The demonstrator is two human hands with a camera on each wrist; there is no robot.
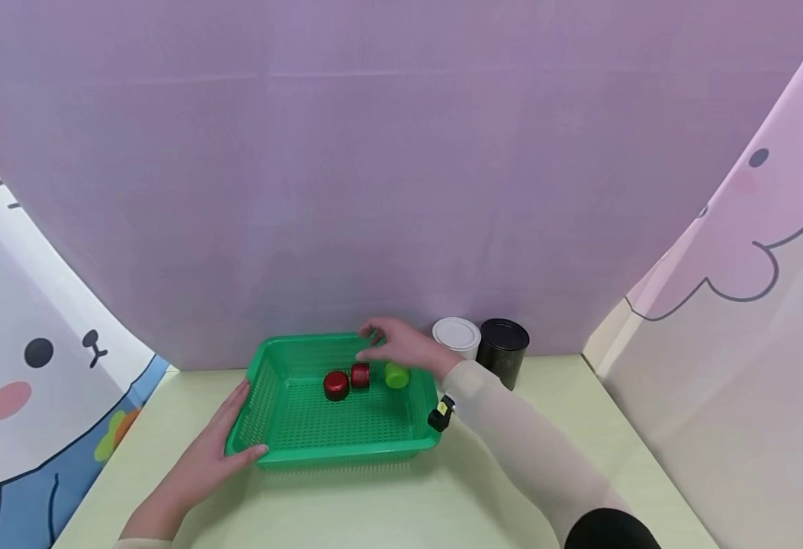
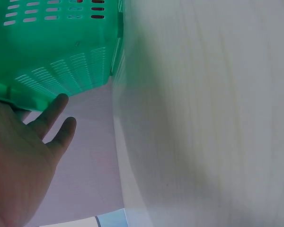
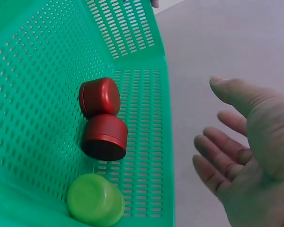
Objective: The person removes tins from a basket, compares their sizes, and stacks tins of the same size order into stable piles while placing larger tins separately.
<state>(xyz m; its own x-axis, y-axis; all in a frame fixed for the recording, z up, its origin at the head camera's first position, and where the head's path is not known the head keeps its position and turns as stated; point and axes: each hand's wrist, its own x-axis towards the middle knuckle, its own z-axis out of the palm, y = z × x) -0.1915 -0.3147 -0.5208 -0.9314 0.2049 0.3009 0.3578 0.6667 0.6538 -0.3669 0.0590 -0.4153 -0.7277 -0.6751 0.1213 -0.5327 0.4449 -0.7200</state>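
A green perforated plastic basket (image 1: 319, 427) contains two small red metallic cylinders, one (image 3: 99, 97) touching the other (image 3: 106, 135). The nearer one turns a dark end to the right wrist camera. Close to them lies a small lime-green cup-like piece (image 3: 94, 198), its rounded side showing. At the basket's left side is my left hand (image 1: 205, 457), fingers extended along the outer wall and thumb at the front rim. My right hand (image 1: 404, 345) hovers by the back rim, fingers loosely bent, with nothing held. In the right wrist view its palm (image 3: 255, 175) is beside the basket.
Behind my right forearm stand a white-lidded can (image 1: 457, 334) and a black can (image 1: 504, 347), close together. The pale table (image 1: 346, 511) runs back to a purple curtain (image 1: 387, 191). Printed cloths (image 1: 30, 290) border both sides.
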